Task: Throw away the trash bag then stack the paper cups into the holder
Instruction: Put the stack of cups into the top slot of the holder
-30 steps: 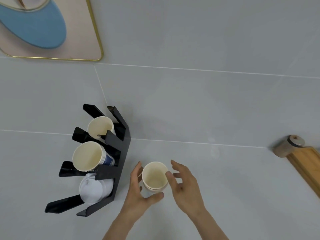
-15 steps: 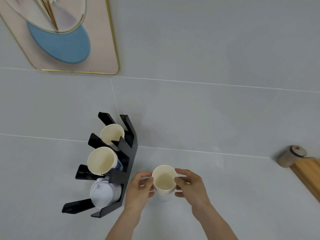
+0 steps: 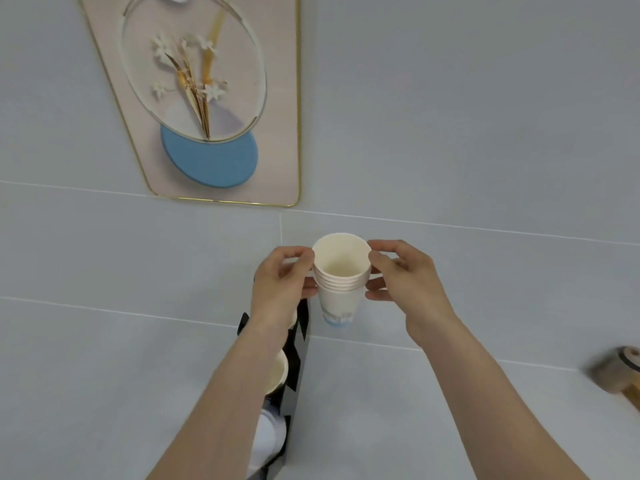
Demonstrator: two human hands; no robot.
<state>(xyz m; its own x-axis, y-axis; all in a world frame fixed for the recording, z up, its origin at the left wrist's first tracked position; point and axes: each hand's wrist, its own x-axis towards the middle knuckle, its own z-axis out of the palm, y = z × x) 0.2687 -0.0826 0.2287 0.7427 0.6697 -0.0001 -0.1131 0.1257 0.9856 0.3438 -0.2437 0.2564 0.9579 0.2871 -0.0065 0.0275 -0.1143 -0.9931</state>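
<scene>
A stack of several nested white paper cups (image 3: 341, 278) with a blue print near the base hangs in the air, mouth up. My left hand (image 3: 282, 282) pinches its left side and my right hand (image 3: 403, 275) pinches its right side near the rims. Below my left forearm stands the black cup holder (image 3: 298, 362), mostly hidden. A cream paper cup (image 3: 277, 374) sits in one of its slots and a white lid-like thing (image 3: 268, 434) lies in a lower slot.
A framed picture (image 3: 211, 98) with a blue disc and dried flowers hangs on the grey tiled wall at upper left. A blurred round wooden object (image 3: 616, 370) sits at the right edge of the grey counter.
Both hands have closed on the cup stack and lifted it off the counter to above the holder. The camera has tilted up, so the holder now sits low under my left arm.
</scene>
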